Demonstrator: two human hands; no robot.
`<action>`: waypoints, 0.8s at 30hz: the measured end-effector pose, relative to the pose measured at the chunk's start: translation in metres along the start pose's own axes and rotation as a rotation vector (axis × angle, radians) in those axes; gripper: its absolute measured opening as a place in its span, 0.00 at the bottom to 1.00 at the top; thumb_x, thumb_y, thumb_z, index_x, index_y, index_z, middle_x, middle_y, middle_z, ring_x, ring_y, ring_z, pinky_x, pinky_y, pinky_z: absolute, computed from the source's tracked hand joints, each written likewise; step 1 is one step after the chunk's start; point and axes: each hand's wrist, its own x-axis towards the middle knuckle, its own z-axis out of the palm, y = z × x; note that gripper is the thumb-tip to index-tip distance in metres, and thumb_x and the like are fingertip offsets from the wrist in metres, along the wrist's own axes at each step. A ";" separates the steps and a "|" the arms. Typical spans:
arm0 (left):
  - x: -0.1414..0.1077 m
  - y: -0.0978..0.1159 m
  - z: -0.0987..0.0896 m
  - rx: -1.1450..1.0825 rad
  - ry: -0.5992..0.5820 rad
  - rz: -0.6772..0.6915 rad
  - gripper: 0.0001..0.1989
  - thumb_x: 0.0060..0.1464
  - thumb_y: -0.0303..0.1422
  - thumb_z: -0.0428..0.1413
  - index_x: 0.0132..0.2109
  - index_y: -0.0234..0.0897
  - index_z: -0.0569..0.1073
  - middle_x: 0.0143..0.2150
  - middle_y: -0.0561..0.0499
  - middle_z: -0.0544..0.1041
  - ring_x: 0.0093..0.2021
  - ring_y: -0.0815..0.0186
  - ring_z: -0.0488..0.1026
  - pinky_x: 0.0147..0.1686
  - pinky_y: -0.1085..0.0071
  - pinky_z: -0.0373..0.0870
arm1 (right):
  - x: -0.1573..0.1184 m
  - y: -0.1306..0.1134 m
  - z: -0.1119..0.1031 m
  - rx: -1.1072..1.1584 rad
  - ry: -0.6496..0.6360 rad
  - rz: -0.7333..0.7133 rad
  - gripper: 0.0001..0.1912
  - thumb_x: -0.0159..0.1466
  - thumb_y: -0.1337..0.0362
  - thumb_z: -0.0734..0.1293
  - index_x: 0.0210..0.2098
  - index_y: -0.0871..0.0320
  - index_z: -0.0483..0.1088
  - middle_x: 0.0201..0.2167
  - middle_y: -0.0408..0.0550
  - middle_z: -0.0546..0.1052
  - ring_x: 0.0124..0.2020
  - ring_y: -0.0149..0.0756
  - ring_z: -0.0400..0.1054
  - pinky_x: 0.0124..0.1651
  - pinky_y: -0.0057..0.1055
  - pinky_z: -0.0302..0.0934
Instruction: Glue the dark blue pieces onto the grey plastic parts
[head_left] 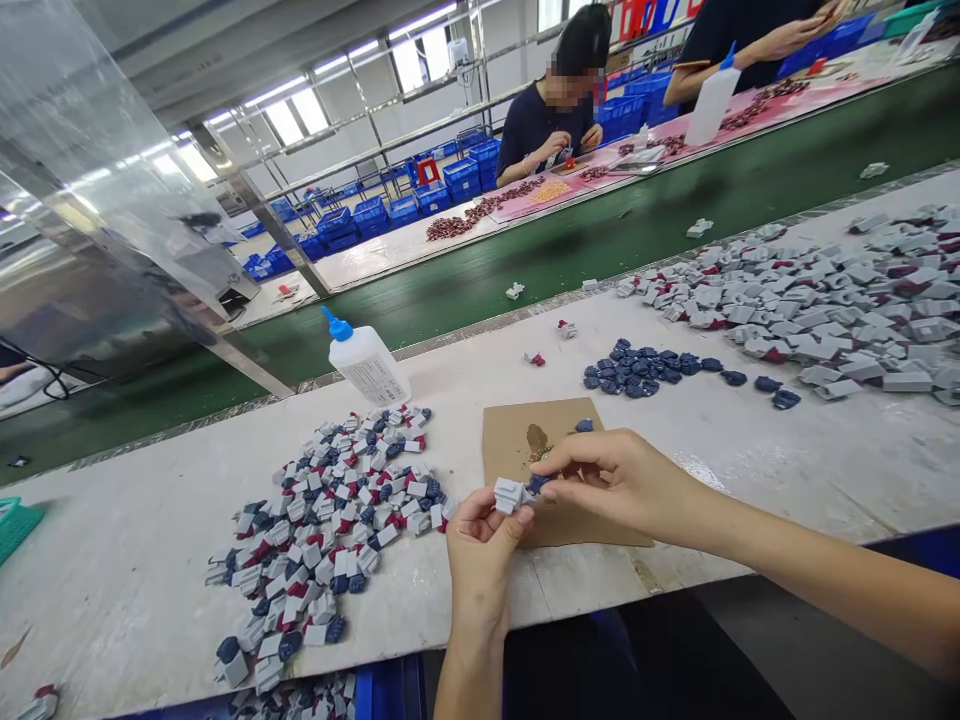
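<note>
Between the thumb and fingers of my left hand [484,545] is a light grey plastic block-shaped part [511,495]. My right hand [611,480] pinches a small dark blue plastic piece [537,484] against the right end of that grey part. Both hands hover over the near part of a brown cardboard sheet [502,430], which has a dark wet stain on it. Another dark blue piece [584,426] lies at the sheet's far right corner. Beyond the sheet sits a cluster of dark blue pieces [637,370].
A pile of grey, blue and dark red parts [330,530] lies left, beside a white bottle with a blue cap [371,365]. Grey parts [840,300] heap up at right. Past the table edge runs a green conveyor belt [465,285]; two people [551,110] work beyond it.
</note>
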 end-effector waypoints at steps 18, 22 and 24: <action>0.005 -0.005 -0.015 0.235 -0.293 0.092 0.08 0.36 0.25 0.63 0.28 0.36 0.74 0.25 0.55 0.75 0.27 0.72 0.73 0.28 0.78 0.69 | -0.013 0.013 -0.001 0.264 -0.207 0.116 0.09 0.57 0.60 0.64 0.30 0.61 0.67 0.26 0.45 0.71 0.25 0.28 0.64 0.26 0.24 0.59; 0.006 -0.007 -0.015 0.222 -0.341 0.100 0.09 0.34 0.24 0.64 0.27 0.36 0.74 0.25 0.55 0.73 0.26 0.72 0.72 0.27 0.78 0.69 | -0.018 0.019 0.000 0.354 -0.250 0.167 0.10 0.56 0.59 0.65 0.31 0.60 0.66 0.23 0.42 0.68 0.23 0.26 0.62 0.24 0.23 0.59; 0.006 -0.008 -0.014 0.210 -0.349 0.091 0.10 0.32 0.24 0.65 0.26 0.36 0.74 0.24 0.56 0.72 0.26 0.72 0.71 0.26 0.78 0.69 | -0.020 0.021 0.002 0.382 -0.245 0.183 0.10 0.56 0.58 0.65 0.31 0.60 0.66 0.22 0.41 0.67 0.22 0.26 0.62 0.23 0.23 0.59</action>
